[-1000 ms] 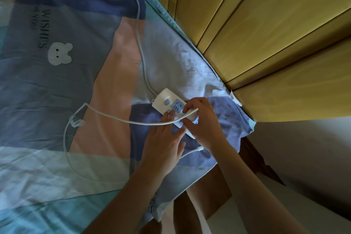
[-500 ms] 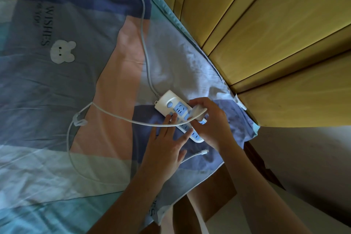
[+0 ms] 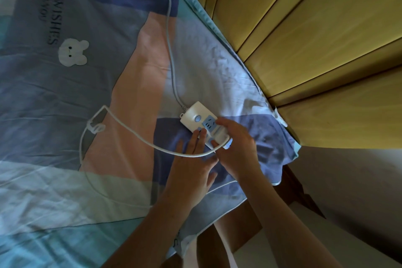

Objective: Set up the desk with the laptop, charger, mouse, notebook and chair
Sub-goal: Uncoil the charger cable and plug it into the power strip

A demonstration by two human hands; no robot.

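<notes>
A white power strip (image 3: 196, 117) with blue sockets lies on the patterned bedsheet (image 3: 65, 93) near the bed's right edge. My right hand (image 3: 236, 148) grips the white charger plug (image 3: 221, 135) on top of the strip. The charger's thin white cable (image 3: 134, 137) loops off to the left across the sheet and back under my arms. My left hand (image 3: 191, 169) lies flat beside the strip, fingertips pressing on its near edge. The far end of the strip is hidden under my right hand.
The strip's thick grey cord (image 3: 170, 50) runs up the bed toward the top edge. A yellow padded headboard (image 3: 304, 39) stands along the right. Below the bed's corner is a wooden frame (image 3: 293, 185) and pale floor (image 3: 348, 202).
My right hand has brought the plug down onto the strip's sockets. My left hand has stayed flat against the strip.
</notes>
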